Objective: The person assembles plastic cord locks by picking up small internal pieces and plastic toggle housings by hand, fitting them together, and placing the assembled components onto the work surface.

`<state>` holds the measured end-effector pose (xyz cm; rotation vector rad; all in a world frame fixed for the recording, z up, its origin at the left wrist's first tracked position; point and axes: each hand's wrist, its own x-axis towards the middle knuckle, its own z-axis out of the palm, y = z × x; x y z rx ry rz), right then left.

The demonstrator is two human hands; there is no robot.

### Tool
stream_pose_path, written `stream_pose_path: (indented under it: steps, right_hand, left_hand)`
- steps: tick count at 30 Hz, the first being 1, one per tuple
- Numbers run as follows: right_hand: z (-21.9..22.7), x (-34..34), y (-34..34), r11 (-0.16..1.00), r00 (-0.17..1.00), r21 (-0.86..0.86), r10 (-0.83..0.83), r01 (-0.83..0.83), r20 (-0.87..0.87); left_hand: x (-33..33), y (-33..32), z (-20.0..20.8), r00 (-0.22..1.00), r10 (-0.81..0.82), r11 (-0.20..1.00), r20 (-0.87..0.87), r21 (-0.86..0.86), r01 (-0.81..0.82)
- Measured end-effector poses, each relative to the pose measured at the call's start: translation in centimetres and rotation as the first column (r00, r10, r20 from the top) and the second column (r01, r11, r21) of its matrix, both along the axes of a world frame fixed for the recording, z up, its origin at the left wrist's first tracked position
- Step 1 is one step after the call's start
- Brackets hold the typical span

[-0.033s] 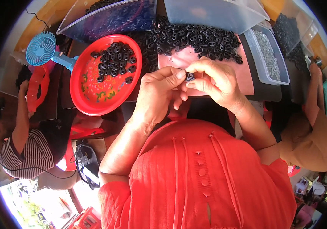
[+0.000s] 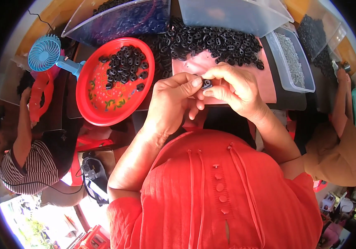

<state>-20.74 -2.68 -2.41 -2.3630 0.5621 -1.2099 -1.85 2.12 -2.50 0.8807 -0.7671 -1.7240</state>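
Note:
Between my two hands, over the near edge of a pink sheet (image 2: 265, 89), is a small black two-hole plastic piece (image 2: 206, 84). My left hand (image 2: 171, 97) pinches it with thumb and forefinger from the left. From the right, the thumb and forefinger of my right hand (image 2: 238, 89) close on the same piece. My fingertips hide part of it. Beyond my hands lies a heap of similar black pieces (image 2: 211, 41). At left, a tilted red round tray (image 2: 97, 116) with a flower pattern holds several more black pieces (image 2: 128, 66).
Clear plastic bins (image 2: 232, 16) stand along the back. A clear tub (image 2: 306, 85) of small silvery parts sits at right. A blue handheld fan (image 2: 45, 53) is beside the tray. A person in stripes (image 2: 30, 168) works at left, another in tan (image 2: 340, 155) at right.

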Motion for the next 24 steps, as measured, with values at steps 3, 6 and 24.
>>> stream_pose_path:
  steps: [3,6,24]
  right_hand:
    - [-0.4,-0.2,0.1,0.998,0.999,0.053,0.036,-0.037,0.028]
    - [-0.2,0.0,0.4,0.995,0.995,0.071,0.072,-0.076,0.065]
    - [-0.9,0.3,0.6,0.998,0.996,-0.059,-0.009,0.014,0.087]
  left_hand:
    - [0.2,0.1,-0.3,0.998,-0.018,1.000,-0.059,-0.008,0.018]
    - [0.3,0.2,-0.4,0.995,-0.044,0.999,-0.090,0.005,0.045]
    - [-0.8,0.9,0.0,0.998,0.057,0.998,0.033,0.032,-0.058]
